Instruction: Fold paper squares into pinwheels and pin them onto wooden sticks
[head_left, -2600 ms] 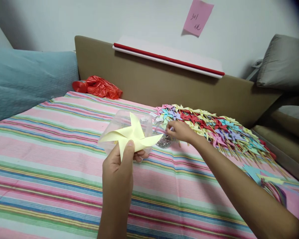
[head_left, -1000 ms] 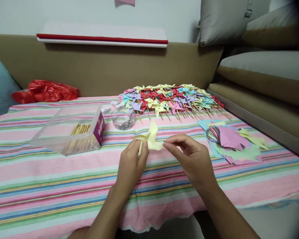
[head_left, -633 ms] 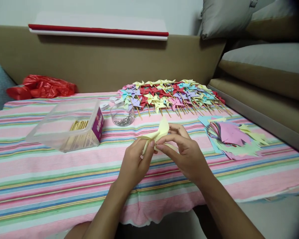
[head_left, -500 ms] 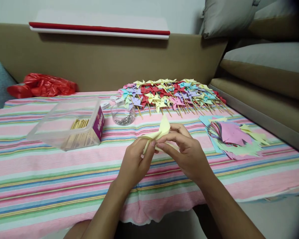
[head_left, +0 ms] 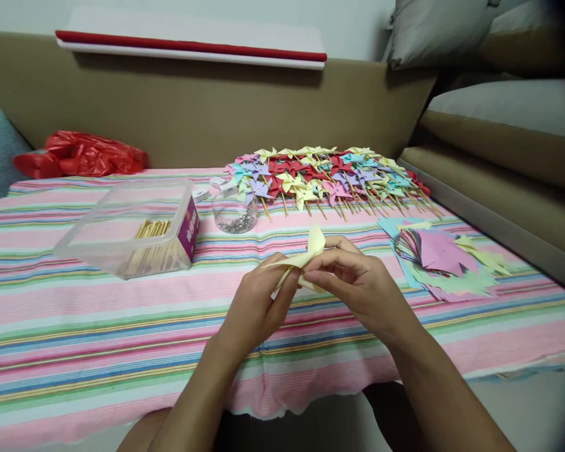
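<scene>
Bridging both hands (head_left: 258,300) (head_left: 362,290), seemingly: yellow pinwheel (head_left: 306,257)

Can read no text: see only blurred white characters on the purple label (head_left: 189,229) of the clear plastic box (head_left: 106,243).

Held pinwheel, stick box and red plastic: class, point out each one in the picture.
Held pinwheel (head_left: 316,242): head view, on its raised yellow blade.
Stick box (head_left: 187,232): head view, on its purple end wall.
Red plastic (head_left: 93,155): head view, on its crumpled middle.
</scene>
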`<state>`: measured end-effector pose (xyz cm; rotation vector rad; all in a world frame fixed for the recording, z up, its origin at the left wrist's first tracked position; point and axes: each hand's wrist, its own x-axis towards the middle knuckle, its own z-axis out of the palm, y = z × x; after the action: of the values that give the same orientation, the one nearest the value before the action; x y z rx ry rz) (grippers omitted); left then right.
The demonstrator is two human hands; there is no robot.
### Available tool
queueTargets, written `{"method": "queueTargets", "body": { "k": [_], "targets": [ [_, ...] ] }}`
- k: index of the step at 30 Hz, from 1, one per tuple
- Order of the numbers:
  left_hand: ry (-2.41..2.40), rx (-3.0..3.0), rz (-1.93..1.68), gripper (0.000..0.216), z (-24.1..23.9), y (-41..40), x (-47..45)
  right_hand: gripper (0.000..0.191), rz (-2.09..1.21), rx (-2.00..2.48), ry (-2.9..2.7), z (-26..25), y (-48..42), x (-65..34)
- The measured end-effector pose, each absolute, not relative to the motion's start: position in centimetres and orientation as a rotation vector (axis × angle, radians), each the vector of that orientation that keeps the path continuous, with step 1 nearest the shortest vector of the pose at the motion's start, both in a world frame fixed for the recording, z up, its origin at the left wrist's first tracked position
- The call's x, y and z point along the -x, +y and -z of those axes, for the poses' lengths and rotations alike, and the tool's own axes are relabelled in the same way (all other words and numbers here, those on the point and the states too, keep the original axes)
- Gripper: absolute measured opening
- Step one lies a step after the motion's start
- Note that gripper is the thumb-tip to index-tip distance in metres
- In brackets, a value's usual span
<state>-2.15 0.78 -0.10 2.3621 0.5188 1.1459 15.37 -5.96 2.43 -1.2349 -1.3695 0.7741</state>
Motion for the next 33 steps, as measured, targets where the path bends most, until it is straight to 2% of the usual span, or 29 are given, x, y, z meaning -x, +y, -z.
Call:
{"method": "queueTargets", "body": {
  "k": [9,16,26,33],
  "targets": [
    [0.466,-2.37,-1.084,0.023,-0.3,0.9,2.1,0.004,-0.827,1.163,-1.325,-2.7,-6.0,-15.1],
    [0.505,-2.372,-1.132,0.023,0.1,0.9,2.3,0.012,-0.86,1.141,-1.227,-2.6,-5.9,-14.6],
    [0.485,-2.368,-1.124,0.024,-0.1,0.8,2.3,0.049,-1.034,1.064,-0.967,-2.2,-5.8,-13.8],
    [0.509,-2.386,-1.006,0.023,0.1,0.8,2.2,0.035,-1.051,1.136,-1.04,-1.6,-5.6,-14.2]
  ]
}}
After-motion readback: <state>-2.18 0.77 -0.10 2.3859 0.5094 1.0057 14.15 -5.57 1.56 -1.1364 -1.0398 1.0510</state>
